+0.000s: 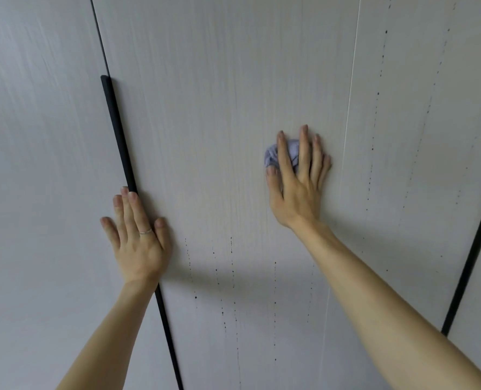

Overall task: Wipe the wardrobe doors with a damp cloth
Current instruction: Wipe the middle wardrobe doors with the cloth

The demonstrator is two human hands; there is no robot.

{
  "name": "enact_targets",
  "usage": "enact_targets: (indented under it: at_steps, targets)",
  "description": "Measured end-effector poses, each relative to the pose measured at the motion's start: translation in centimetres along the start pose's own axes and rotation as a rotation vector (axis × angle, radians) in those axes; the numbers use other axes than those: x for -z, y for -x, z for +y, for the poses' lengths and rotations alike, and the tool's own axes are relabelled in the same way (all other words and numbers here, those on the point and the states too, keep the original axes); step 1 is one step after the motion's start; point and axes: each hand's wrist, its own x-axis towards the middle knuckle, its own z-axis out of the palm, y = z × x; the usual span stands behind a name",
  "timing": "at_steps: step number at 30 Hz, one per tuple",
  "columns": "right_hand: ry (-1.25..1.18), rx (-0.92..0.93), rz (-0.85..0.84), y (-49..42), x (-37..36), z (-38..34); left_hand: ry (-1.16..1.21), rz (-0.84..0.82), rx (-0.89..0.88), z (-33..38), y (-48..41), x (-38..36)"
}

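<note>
Plainly, the right hand (297,178) does the wiping. Its fingers are spread wide and almost straight over a bunched lilac cloth (271,156), pressing it flat against the middle wardrobe door (219,108); the thumb sits at the wad's lower edge. Spreading the fingers probably puts pressure across the whole wad and pins it to the upright panel without a fist.

The left hand (138,237) holds nothing. It lies flat, fingers straight, at the door's left edge, with its fingertips touching the black handle strip (118,130) and a ring (145,231) on one finger. My guess is that it braces the door shut against the push of the wiping.

Dotted drip trails (233,277) run down the panel below the cloth and down the right door (416,136), so both doors seem wet and unfinished. The left door (36,136) shows no drips.
</note>
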Motion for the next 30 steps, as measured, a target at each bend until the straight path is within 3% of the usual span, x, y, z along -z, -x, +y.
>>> enact_targets:
  at_steps: [8,16,19,23,26,30]
  targets:
    - [0.035,0.119,-0.216,16.8,-2.2,1.5,-0.006,0.017,-0.008,0.0,-0.2,-0.1]
    - [-0.002,0.057,-0.009,-1.7,-0.3,-6.2,-0.043,0.012,-0.022,-0.1,-0.2,0.1]
    - [0.02,0.052,0.012,-3.0,-0.6,-7.6,-0.045,0.015,-0.019,-0.1,-0.1,0.1]
    - [-0.002,0.163,-0.052,5.0,-2.6,-6.8,-0.049,0.016,-0.017,-0.2,0.0,0.1]
    - [0.03,0.278,-0.212,14.9,-4.4,-5.7,-0.044,0.007,-0.026,-0.4,-0.2,0.0]
    - [0.078,0.233,-0.36,21.2,-5.0,-5.8,0.012,-0.054,-0.021,-0.3,-0.1,0.4]
